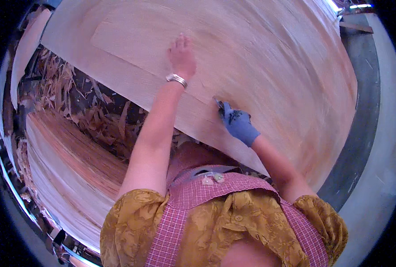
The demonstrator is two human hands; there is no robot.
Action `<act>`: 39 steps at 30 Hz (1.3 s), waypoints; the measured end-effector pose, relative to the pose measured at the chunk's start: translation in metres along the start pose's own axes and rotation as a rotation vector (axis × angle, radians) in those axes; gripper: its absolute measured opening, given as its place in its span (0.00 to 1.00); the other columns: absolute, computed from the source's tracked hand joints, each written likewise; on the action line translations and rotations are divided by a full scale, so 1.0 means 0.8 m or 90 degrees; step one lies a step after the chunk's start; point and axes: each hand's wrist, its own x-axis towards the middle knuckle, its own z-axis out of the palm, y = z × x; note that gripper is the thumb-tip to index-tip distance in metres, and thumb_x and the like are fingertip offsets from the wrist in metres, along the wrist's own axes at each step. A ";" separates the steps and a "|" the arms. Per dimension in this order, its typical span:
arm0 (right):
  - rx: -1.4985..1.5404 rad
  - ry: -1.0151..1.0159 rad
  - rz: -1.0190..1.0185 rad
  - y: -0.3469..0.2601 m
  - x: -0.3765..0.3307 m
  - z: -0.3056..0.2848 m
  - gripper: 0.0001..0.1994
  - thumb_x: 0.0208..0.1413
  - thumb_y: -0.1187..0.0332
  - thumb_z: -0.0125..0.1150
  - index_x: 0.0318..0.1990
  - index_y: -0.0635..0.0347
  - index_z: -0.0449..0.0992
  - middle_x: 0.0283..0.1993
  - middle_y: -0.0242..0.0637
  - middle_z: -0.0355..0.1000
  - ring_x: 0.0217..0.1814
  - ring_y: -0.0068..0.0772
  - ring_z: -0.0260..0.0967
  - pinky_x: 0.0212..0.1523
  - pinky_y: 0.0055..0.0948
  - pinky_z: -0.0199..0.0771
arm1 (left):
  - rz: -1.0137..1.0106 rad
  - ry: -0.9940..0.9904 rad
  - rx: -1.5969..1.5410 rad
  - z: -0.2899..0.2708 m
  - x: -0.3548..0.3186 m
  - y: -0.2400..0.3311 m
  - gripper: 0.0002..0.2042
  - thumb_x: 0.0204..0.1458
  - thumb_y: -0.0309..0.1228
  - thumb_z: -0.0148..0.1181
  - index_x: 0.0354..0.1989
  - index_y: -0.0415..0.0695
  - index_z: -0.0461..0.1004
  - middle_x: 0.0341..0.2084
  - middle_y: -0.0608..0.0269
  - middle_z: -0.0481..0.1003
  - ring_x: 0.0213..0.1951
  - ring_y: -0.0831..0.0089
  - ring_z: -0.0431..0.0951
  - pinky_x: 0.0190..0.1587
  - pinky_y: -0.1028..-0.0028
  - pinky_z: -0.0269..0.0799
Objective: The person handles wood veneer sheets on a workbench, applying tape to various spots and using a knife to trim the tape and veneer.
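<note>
A large sheet of pale wood veneer [287, 80] spreads out in front of me. On it lies a smaller veneer piece [131, 40], whose straight near edge runs toward my right hand. My left hand [182, 58] is bare, with a silvery band at the wrist, and rests flat on the veneer with fingers stretched out. Nearer to me, my right hand [239, 123] wears a blue glove with dark marks. Its fingers are closed at the end of that edge, around something small and dark that I cannot make out.
Torn veneer scraps [113, 124] lie heaped beyond the sheet's left edge. Beside them is a stack of veneer sheets [64, 164] with rough reddish edges. A dark grey strip [362, 98] borders the sheet on the right, with lighter floor [389, 133] past it.
</note>
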 end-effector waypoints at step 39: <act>-0.037 0.095 -0.412 0.154 0.334 -0.133 0.09 0.61 0.63 0.50 0.47 0.50 0.67 0.37 0.43 0.75 0.39 0.48 0.75 0.32 0.47 0.73 | -0.066 0.066 -0.083 -0.017 -0.018 0.126 0.32 0.47 0.36 0.65 0.61 0.44 0.61 0.56 0.52 0.66 0.59 0.55 0.64 0.62 0.51 0.54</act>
